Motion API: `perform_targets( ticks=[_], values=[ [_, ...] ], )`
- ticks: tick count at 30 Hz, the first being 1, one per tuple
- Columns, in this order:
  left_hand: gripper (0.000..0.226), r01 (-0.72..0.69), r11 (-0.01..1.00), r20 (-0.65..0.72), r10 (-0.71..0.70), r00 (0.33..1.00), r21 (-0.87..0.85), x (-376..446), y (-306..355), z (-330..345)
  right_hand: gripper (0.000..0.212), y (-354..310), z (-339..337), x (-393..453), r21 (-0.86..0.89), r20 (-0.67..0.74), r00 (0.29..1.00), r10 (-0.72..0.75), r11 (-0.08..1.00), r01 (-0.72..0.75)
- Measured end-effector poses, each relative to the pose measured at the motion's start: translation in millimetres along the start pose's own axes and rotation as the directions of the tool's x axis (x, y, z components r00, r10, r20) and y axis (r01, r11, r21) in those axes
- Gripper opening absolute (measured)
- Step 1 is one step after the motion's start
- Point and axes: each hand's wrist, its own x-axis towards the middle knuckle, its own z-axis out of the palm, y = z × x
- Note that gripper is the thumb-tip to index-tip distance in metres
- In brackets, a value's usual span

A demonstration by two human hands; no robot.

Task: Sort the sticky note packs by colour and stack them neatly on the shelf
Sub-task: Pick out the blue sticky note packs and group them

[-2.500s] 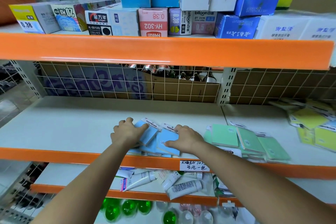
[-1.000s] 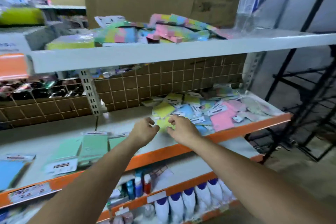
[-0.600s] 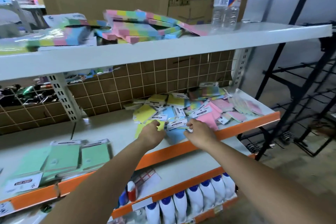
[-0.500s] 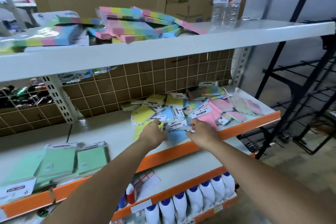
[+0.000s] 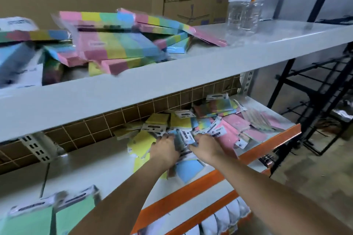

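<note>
A jumbled pile of sticky note packs (image 5: pixel 208 120) in yellow, blue, pink and mixed colours covers the right end of the middle shelf (image 5: pixel 99 170). My left hand (image 5: pixel 165 148) and my right hand (image 5: pixel 205 146) are both in the pile's near edge, fingers curled around a blue pack with a white header card (image 5: pixel 186 136) between them. A loose blue pack (image 5: pixel 190 170) lies under my wrists at the shelf's front lip. Green packs (image 5: pixel 57 213) lie sorted at the lower left of the same shelf.
The upper grey shelf (image 5: pixel 172 70) carries rainbow-striped note pads (image 5: pixel 118 42), cardboard boxes and a clear water bottle (image 5: pixel 244 0). An orange rail (image 5: pixel 267 145) edges the middle shelf. White bottles (image 5: pixel 225 217) stand on the shelf below. Black racking (image 5: pixel 324 101) stands to the right.
I have turned from the blue stack on the left to the mixed pile on the right. Both hands have pushed deeper into the pile and closed around a blue pack.
</note>
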Motion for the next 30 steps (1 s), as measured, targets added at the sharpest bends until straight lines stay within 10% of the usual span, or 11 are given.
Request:
perform_targets(
  ticks=[30],
  values=[
    [0.071,0.137,0.986,0.103,-0.127,0.986,-0.091,13.3,-31.6,6.6,0.102,-36.7,18.7,55.5,0.326,0.185,0.957,0.222,0.905,-0.273]
  ],
)
